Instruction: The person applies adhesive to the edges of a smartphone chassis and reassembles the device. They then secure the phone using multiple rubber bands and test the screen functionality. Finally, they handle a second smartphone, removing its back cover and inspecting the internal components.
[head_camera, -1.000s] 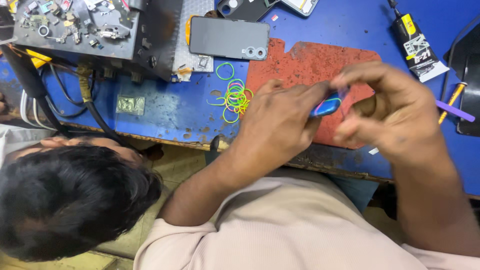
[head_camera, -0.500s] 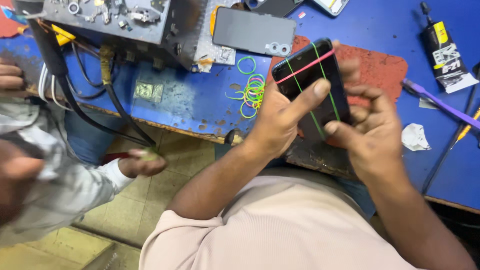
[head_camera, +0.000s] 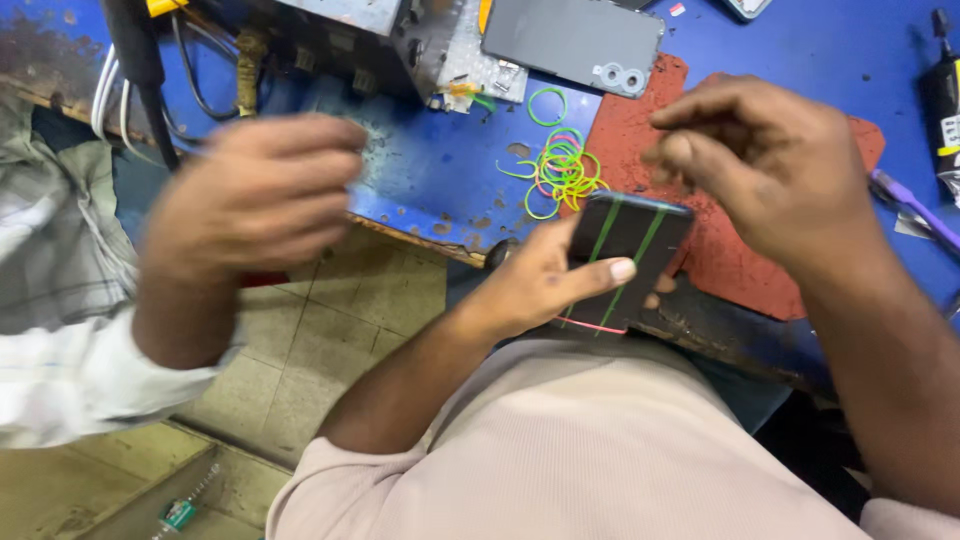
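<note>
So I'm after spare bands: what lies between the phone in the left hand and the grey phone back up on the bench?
In the head view, a pile of rubber bands on the blue bench, between the phone and grey back cover.

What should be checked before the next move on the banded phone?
1. Left hand grips the dark phone wrapped in green and pink rubber bands: ok.
2. Right hand free, raised above the red rubber mat: ok; anything pinched in its fingers: cannot tell.
3. Bands seated across the phone: ok for the two green ones; the pink one shows only at the lower edge.
4. Spare pile of green and yellow rubber bands on the blue bench: ok.
5. Another person's hand close at left, blurred: not ok.
</note>
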